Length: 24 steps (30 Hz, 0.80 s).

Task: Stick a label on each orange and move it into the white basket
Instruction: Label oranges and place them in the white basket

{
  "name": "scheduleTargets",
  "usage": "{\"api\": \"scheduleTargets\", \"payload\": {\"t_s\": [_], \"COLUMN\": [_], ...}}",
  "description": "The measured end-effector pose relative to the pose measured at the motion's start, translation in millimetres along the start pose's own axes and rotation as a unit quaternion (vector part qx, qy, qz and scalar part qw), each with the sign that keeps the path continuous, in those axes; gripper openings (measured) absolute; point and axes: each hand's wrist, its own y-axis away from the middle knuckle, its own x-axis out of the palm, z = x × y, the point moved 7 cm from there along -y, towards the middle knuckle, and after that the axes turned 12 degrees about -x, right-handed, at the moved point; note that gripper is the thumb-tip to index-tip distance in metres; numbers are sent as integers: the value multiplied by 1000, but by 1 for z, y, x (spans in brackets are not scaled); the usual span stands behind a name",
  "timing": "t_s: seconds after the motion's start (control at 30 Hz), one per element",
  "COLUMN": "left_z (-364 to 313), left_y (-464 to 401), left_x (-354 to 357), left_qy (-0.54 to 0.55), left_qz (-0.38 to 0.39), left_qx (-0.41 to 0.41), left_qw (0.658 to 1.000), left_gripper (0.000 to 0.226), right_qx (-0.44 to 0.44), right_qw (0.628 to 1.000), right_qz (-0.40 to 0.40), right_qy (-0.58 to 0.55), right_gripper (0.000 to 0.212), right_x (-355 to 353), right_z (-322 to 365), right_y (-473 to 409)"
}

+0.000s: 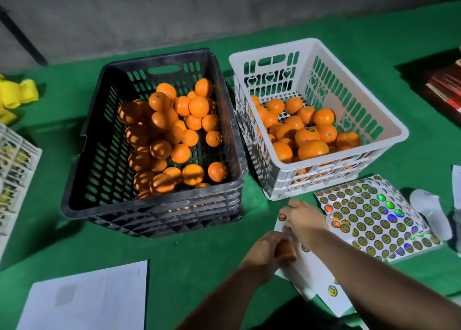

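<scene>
Head view: one orange (285,248) is held in the left hand (264,251), whose fingers curl round it just above the green table covering (199,250), in front of the two crates. Only a small part of the fruit shows past the fingers. The right hand (305,220) reaches across above the left, palm down, fingertips resting on a nearly used label sheet (314,275); whether they pinch a label cannot be told. A single holographic label (282,217) sits on that sheet just left of the right fingertips, and a few more remain lower down.

A fuller sheet of round holographic labels (374,217) lies just to the right, partly under the right forearm, in front of the white basket (349,170). The basket holds a layer of oranges (311,140) over its near half; one shows a label on top.

The black crate (149,210) stands touching the white basket's left side and holds a larger heap of unlabelled oranges (169,135).

Noted further out: white paper (87,297) at the near left edge, a white rack (15,170) at the far left, a yellow object (17,97) beyond it, a white object (431,212) right of the labels, and dark red items (446,90) at the far right.
</scene>
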Motion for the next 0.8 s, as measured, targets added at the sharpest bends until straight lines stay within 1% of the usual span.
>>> {"api": "scheduleTargets", "payload": {"t_s": [0.13, 0.23, 0.27, 0.33, 0.4, 0.47, 0.53, 0.6, 0.7, 0.8], "left_z": [6, 5, 5, 5, 7, 11, 10, 4, -10, -31], "left_y": [-1, 1, 1, 3, 4, 6, 6, 8, 18, 32], "left_x": [0, 1, 1, 2, 3, 3, 3, 1, -8, -24], "left_qy": [25, 29, 28, 30, 36, 34, 2, -15, 63, 139], "left_qz": [11, 21, 23, 28, 35, 43, 30, 2, -21, -41], "left_qx": [-24, -31, -34, -42, -48, -56, -47, -26, -2, 18], "left_qw": [999, 999, 999, 998, 998, 997, 998, 1000, 998, 989], "left_gripper": [48, 48, 48, 48, 52, 66, 74, 75, 69, 55], "right_qx": [-46, -57, -50, -20, 15, 26, 11, 9, 18, -33], "right_qw": [997, 997, 998, 992, 962, 927, 908, 897, 878, 875], "right_qz": [21, 12, -12, -99, -194, -255, -283, -286, -300, -335], "right_qy": [51, 48, 26, -71, -191, -272, -309, -337, -372, -349], "right_gripper": [31, 16, 10, 12, 11, 11, 12, 16, 21, 13], "right_x": [6, 5, 2, -11, -26, -36, -39, -37, -43, -67], "right_z": [8, 6, 3, -5, -12, -11, -4, 0, 3, 20], "right_y": [-7, -9, -9, -6, 4, 23, 49, 79, 116, 132]}}
